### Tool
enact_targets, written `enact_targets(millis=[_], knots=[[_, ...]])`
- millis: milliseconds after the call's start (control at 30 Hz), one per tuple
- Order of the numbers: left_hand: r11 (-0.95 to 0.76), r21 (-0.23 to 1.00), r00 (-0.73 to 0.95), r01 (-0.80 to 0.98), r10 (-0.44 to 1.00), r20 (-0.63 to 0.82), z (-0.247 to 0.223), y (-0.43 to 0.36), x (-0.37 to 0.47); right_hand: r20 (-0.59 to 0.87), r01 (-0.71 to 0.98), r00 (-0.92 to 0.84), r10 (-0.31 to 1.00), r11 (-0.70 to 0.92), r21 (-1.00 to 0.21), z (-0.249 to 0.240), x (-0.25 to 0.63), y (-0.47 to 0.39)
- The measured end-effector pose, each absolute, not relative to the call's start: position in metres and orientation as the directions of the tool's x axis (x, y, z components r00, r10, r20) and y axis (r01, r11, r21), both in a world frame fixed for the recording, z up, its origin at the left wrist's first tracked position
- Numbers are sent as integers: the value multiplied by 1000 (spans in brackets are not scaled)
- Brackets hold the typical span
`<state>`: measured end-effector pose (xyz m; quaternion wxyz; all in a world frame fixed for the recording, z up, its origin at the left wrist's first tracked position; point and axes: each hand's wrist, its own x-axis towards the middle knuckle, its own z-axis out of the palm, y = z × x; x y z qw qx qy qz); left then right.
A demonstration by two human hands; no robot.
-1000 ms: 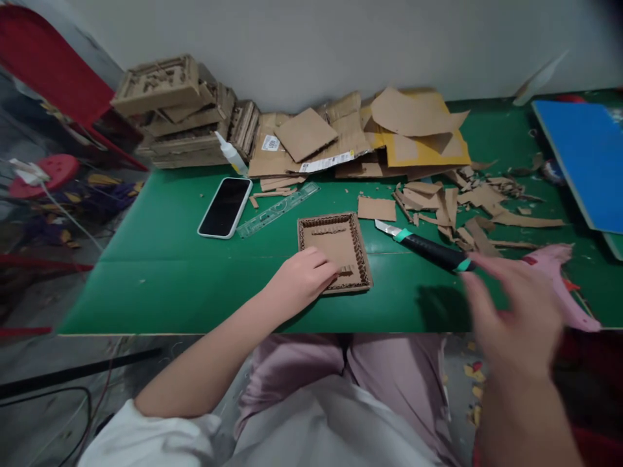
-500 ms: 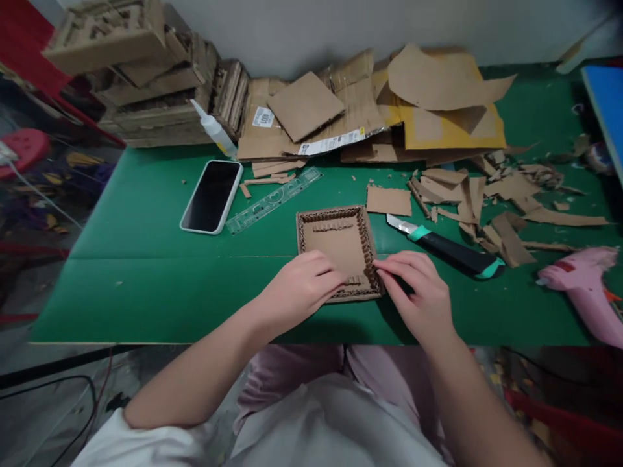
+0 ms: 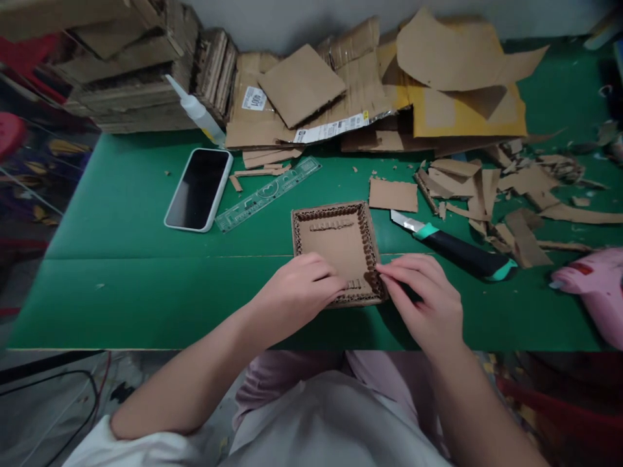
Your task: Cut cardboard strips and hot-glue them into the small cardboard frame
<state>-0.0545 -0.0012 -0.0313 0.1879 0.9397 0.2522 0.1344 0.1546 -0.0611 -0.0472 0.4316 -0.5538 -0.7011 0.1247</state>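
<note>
A shallow square cardboard tray (image 3: pixel 335 243) lies on the green table, with ridged corrugated walls and two short ridged strips on its floor. My left hand (image 3: pixel 302 288) lies over its near left corner, fingers curled together at the near wall beside one strip; the thumb is mostly hidden. At the tray's right wall, my right hand (image 3: pixel 421 295) pinches the edge near the front corner between thumb and fingers. Just beyond the right hand is a black and teal utility knife (image 3: pixel 460 253), blade out. A small cardboard rectangle (image 3: pixel 393 194) lies behind the tray.
To the left are a phone (image 3: pixel 199 189), a clear ruler (image 3: pixel 270 193) and a white glue bottle (image 3: pixel 197 111). Cardboard sheets (image 3: pixel 302 87) and stacked cardboard (image 3: pixel 131 84) line the back. On the right are cardboard scraps (image 3: pixel 487 188) and a pink glue gun (image 3: pixel 591 285).
The camera view has shifted slightly and come closer to the table. Both hands keep nearly the same position on the tray, and the tray itself has barely moved.
</note>
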Motion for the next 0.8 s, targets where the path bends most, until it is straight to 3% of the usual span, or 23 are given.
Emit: enact_targets(millis=[800], knots=[[-791,434,836,431,531,139,-32,-1,-54,436,679,-33,899,340,-650,-46,154,-61]])
